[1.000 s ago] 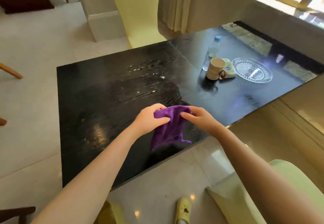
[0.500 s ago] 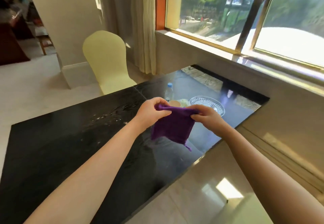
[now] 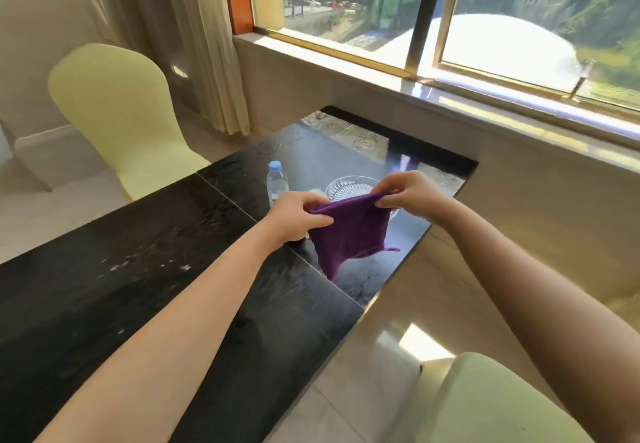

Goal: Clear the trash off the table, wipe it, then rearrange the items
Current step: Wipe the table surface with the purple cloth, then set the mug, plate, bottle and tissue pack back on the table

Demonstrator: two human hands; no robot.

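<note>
Pulled left hand [image 3: 294, 215] and right hand [image 3: 407, 191] wider apart than half a second ago, drawing the purple cloth [image 3: 349, 234] out flat rather than bunched. Tilted the view up a little too, showing more window.

Held the cloth in the air over the far right part of the table [image 3: 138, 304], lower corner drooping toward 6 o'clock; could not tell whether it brushed the top. Found the table's right edge running from 6 o'clock up toward 1 o'clock, passing under the cloth. Found its far end close beneath the window sill [image 3: 450, 96] at 12 o'clock. Noted a wide stretch of dark top at 8 o'clock of the hands, scattered with white specks [image 3: 138, 264]. Noted a strip of shiny floor [image 3: 381, 356] between the right edge and a pale green chair [image 3: 485, 401] at 5 o'clock. Saw a pale yellow chair [image 3: 114, 116] at 10 o'clock, drawn up to the table's far long side.

Spotted a water bottle [image 3: 277, 182] upright just beyond the left hand at 11 o'clock. Spotted a glass dish [image 3: 349, 188] behind the cloth's top edge, between the hands, partly hidden.

Pinched the cloth's top edge at both ends: left thumb and curled fingers at its 9 o'clock corner, right thumb and forefinger at its 2 o'clock corner, right set slightly higher. Stretched both bare forearms long from 6 o'clock, left across the dark top, right over the floor beside the table.
</note>
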